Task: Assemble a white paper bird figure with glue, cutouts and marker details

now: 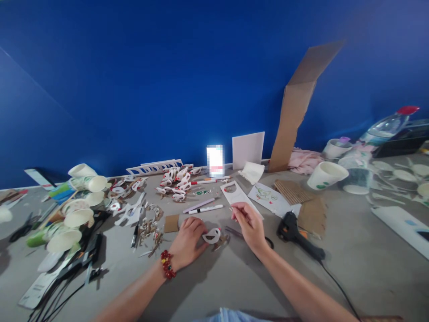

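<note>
My left hand (189,239), with a red bead bracelet at the wrist, rests on the table. Its thumb and fingertips close on the left edge of a small white bird cutout (212,236) with a hole in its body. Brown bits lie by the bird's lower edge. To the right, my right hand (248,226) is raised in a pinch; a tiny pale thing shows at its fingertips, too small to name. Scissors (233,231) lie partly hidden beneath this hand. Beyond it is a white card (234,191) with a round hole.
A black glue gun (298,235) lies at right, its cord running forward. More white birds (179,179) are heaped near the wall. Twig bits (150,228), a marker (205,209), a drawing (264,193), corrugated cardboard (291,190) and paper cups (65,239) surround the hands.
</note>
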`<state>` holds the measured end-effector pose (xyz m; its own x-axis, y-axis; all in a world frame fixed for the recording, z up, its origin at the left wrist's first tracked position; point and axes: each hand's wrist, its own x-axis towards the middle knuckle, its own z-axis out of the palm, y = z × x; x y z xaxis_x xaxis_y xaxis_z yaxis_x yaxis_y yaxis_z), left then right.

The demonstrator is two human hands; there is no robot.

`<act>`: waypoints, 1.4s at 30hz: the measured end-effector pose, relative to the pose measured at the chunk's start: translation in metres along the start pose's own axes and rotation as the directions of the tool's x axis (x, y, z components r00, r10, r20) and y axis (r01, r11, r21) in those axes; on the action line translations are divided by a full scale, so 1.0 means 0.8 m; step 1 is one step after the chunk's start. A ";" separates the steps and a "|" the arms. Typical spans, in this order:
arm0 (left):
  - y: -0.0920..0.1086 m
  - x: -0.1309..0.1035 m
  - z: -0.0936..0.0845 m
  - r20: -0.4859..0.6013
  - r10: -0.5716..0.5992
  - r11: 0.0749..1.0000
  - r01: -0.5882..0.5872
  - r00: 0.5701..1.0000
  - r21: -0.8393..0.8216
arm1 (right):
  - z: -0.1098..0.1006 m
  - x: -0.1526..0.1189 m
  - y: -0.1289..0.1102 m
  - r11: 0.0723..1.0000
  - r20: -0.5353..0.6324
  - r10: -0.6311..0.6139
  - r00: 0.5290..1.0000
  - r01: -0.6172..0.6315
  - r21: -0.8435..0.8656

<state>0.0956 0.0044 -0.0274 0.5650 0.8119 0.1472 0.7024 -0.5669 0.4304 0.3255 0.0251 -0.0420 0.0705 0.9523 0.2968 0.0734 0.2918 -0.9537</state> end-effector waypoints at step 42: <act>0.004 0.010 0.017 -0.211 -0.312 0.137 -0.176 0.926 -0.975 | 0.030 0.004 -0.036 0.733 0.286 0.439 0.852 -0.523 0.434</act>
<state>0.1080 0.0074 -0.0368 0.2127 0.9585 0.1900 -0.4255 -0.0841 0.9010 0.2994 0.0216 -0.0146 -0.1919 0.9649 -0.1794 -0.4152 -0.2455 -0.8760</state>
